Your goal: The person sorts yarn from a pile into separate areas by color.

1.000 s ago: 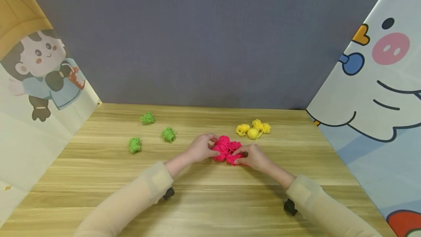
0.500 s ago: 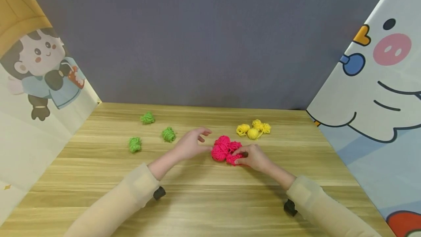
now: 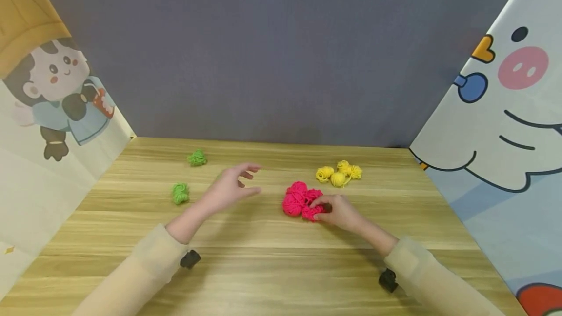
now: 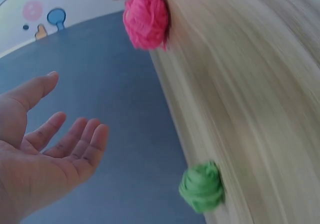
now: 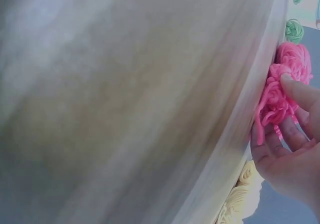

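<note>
Pink yarn balls (image 3: 295,199) lie bunched together mid-table. My right hand (image 3: 342,212) grips the nearest right-hand one; the right wrist view shows the thumb laid over the pink yarn (image 5: 276,101) and fingers curled beneath. My left hand (image 3: 228,189) is held over the table left of the bunch, fingers spread and palm bare in the left wrist view. A green yarn ball (image 4: 202,186) appears below that hand there, while in the head view the hand covers the spot where one lay. Two other green yarn balls (image 3: 180,193) sit farther left.
Several yellow yarn balls (image 3: 338,178) are grouped behind the pink ones, toward the right. The wooden table (image 3: 281,267) ends at a dark grey panel (image 3: 272,57). Cartoon-printed panels (image 3: 505,126) flank both sides.
My left hand has let go of the pink yarn and moved left, opening its fingers and passing over one green ball. The right hand keeps its hold in the same place.
</note>
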### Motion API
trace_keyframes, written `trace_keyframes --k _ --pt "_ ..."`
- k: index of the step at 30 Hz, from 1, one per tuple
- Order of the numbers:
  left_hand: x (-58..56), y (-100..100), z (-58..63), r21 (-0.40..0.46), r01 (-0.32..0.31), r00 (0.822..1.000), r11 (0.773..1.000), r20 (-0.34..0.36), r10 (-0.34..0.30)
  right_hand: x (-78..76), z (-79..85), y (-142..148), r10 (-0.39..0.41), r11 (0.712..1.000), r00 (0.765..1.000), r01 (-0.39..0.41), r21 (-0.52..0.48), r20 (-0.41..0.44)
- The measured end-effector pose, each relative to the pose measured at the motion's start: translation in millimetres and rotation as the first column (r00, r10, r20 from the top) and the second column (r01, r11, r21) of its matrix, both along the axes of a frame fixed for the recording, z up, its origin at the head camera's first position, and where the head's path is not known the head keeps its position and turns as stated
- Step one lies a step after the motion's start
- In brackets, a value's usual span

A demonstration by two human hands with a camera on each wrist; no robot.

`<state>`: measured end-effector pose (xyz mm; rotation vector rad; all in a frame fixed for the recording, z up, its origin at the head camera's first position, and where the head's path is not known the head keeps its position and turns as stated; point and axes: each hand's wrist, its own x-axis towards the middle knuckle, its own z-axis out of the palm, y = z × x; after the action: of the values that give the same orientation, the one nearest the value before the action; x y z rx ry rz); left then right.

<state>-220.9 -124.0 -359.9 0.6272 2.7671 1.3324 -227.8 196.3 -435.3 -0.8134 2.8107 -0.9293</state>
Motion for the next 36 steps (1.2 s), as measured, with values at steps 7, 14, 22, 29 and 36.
trace_keyframes --k 7,14,22,29,36 --pt "0.1 -31 3.2 -0.003 -0.037 0.998 0.999 -0.046 0.037 -0.9 -0.7 1 -0.002 1.000 1.000 0.003 -0.030 0.030" --pt "-2.3 -60 1.5 -0.008 -0.046 0.996 0.999 -0.074 0.046 -0.1 0.8 1 0.018 0.999 0.999 -0.016 -0.046 0.040" --pt "-8.4 -87 -7.4 -0.036 -0.075 0.991 0.997 -0.113 0.070 0.8 1.3 2 0.021 0.998 0.999 -0.019 -0.054 0.041" --pt "-15.6 -99 -18.2 -0.063 -0.092 0.989 0.994 -0.126 0.083 2.4 2.7 2 0.005 0.998 0.997 -0.001 -0.060 0.072" --pt "-25.3 -103 -30.5 -0.115 -0.074 0.993 0.991 -0.098 0.063 2.9 2.6 2 -0.001 0.999 0.997 0.006 -0.054 0.079"
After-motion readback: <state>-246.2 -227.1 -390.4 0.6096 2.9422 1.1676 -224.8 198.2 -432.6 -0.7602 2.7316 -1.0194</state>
